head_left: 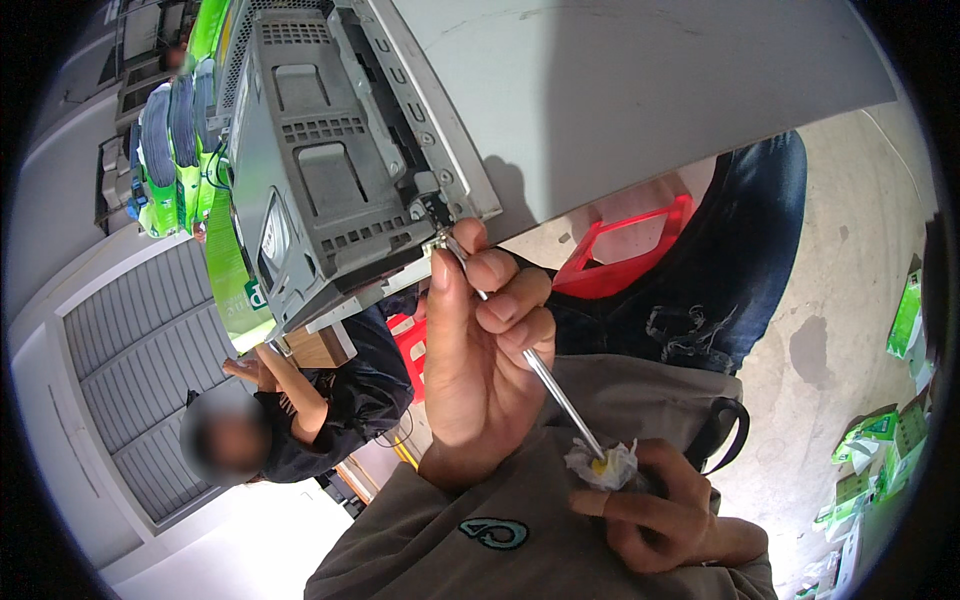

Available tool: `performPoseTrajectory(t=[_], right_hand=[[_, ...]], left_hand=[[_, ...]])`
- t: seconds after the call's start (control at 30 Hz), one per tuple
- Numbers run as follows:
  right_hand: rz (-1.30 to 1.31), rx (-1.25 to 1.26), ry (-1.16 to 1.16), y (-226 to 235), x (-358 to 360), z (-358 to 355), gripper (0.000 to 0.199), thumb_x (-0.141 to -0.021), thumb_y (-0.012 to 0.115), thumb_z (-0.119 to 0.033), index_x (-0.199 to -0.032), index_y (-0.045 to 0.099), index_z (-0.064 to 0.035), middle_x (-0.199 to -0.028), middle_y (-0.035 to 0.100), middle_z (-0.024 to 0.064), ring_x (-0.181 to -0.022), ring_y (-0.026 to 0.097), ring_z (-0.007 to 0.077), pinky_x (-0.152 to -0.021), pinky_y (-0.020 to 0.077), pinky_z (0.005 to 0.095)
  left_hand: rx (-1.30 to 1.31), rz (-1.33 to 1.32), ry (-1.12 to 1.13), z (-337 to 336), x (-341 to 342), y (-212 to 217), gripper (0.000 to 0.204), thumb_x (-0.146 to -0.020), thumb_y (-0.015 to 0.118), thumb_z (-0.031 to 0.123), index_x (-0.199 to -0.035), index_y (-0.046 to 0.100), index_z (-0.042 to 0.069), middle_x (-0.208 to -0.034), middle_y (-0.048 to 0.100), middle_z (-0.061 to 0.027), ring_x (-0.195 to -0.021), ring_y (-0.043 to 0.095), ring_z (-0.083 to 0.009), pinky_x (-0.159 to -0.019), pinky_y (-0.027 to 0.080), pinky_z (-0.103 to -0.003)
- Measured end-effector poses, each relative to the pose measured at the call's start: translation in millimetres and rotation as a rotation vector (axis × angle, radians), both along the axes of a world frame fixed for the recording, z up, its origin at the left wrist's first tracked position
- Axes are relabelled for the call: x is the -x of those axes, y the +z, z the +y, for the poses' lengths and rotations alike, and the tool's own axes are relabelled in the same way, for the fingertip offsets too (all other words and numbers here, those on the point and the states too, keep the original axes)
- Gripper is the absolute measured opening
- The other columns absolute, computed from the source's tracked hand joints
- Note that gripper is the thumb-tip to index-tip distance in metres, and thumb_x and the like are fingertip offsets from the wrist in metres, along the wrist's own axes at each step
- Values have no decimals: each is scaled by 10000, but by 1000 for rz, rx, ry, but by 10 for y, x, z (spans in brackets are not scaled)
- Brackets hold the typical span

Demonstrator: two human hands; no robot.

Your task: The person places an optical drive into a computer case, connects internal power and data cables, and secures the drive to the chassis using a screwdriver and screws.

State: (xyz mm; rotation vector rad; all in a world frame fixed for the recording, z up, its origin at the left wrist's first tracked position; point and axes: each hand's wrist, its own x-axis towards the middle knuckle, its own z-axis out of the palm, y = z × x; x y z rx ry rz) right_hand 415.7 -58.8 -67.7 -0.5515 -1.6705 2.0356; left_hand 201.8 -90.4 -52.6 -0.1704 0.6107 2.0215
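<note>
A silver metal computer case with slotted drive-bay panels lies on the grey table at the upper left. My left hand is closed around the slim shaft of a screwdriver, thumb and fingertips pinching it close to the case's near corner. Beside those fingertips, at the corner, sit a small black part and a bit of bright metal; the exact contact of the tip is hidden. Lower right, my right hand grips the screwdriver's other end, where crumpled whitish wrapping surrounds something yellow.
The grey tabletop reaches to the upper right. A red plastic stool stands below its edge, near my jeans-clad leg. Another person sits at the left by a cardboard box. Green packages lie on the floor at right.
</note>
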Motion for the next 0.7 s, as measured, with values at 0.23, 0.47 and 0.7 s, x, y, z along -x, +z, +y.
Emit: performPoseTrajectory(t=[0.23,0.47,0.7], right_hand=[[11,-63,90,39,-53,100,392,-694,588,24,-1014,791,-74,-1053,641,270,-744,728,298,-625,595,338],[-8,11,22,125,20,155,462,-673,562,41,-1057,793,-73,-1113,631,283,-753,728,283,-634,599,334],[95,34,37,179,63,361,342,-814,548,114,-1070,759,29,-1000,583,245,-700,614,268,-605,485,313]], left_hand=[[14,69,-46,1,-4,7,348,-1089,510,254,-1350,597,42,-1102,660,-17,-929,568,-99,-781,562,-226],[27,144,-84,5,-3,-6,353,-1082,525,231,-1388,566,60,-1136,664,-13,-942,564,-86,-804,547,-218],[49,134,-79,-2,-1,16,340,-1082,528,240,-1381,574,86,-1125,658,8,-945,559,-71,-800,535,-211]])
